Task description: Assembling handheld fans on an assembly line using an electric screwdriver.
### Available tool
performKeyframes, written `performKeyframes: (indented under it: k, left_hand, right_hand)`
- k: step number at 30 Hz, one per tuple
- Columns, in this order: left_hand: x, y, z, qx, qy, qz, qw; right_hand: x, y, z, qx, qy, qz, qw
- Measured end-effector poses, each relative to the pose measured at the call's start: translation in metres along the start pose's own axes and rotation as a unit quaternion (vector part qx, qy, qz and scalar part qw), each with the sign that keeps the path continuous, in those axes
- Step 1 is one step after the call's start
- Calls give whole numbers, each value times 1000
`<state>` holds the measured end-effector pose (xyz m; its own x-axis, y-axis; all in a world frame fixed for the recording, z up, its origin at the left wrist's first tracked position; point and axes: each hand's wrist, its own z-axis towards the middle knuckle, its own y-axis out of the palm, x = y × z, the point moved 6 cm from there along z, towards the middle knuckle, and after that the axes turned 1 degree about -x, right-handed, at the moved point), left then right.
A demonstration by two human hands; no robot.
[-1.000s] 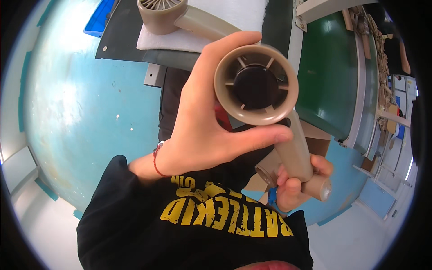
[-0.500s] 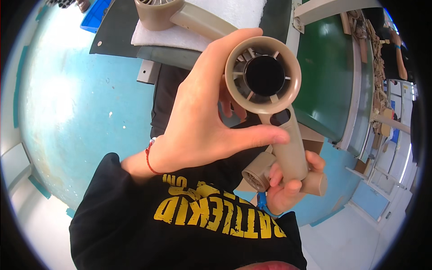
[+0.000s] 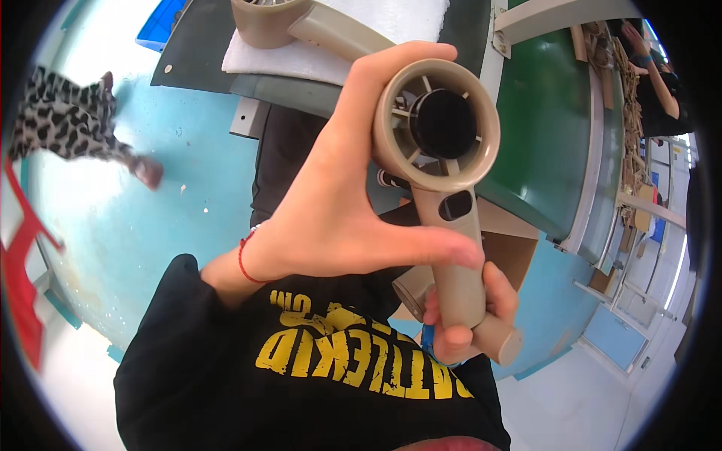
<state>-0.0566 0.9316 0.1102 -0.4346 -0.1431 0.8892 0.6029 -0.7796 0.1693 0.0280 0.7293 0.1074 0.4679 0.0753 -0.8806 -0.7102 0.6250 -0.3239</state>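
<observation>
A beige handheld fan point(image 3: 460, 289) is between my two hands, its round head toward me, with a black hub and thin spokes. My left hand point(image 3: 323, 199) curls around the head, thumb laid along the handle. Below, my right hand point(image 3: 499, 292) grips the lower end of the handle. A short beige cylinder point(image 3: 499, 340) sticks out beside those right fingers, and a beige round part point(image 3: 410, 296) shows on their other side. Whether these two belong together is hidden. Another beige fan point(image 3: 338, 30) lies on a white cloth point(image 3: 410, 22) upon the dark table.
A green work surface point(image 3: 545, 135) with a pale metal frame runs along the right. Behind the fan handle stands an open cardboard box point(image 3: 508, 244). At left, a person in spotted trousers point(image 3: 68, 113) is on the blue floor, near a red object point(image 3: 22, 270). Another person's arm point(image 3: 656, 75) shows far right.
The fan has tilted slightly, its handle swinging left and lower with my right hand. The round part behind is now more hidden. A walking person and the red object have come into view at left.
</observation>
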Motion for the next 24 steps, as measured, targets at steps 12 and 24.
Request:
performKeyframes:
  k: [12, 24]
  left_hand:
    - [4, 4, 3, 20, 31, 38, 999]
    - [14, 9, 2, -5, -24, 136, 990]
  right_hand:
    - [-1, -7, -18, 57, -18, 89, 994]
    - [-2, 3, -1, -46, 105, 281, 953]
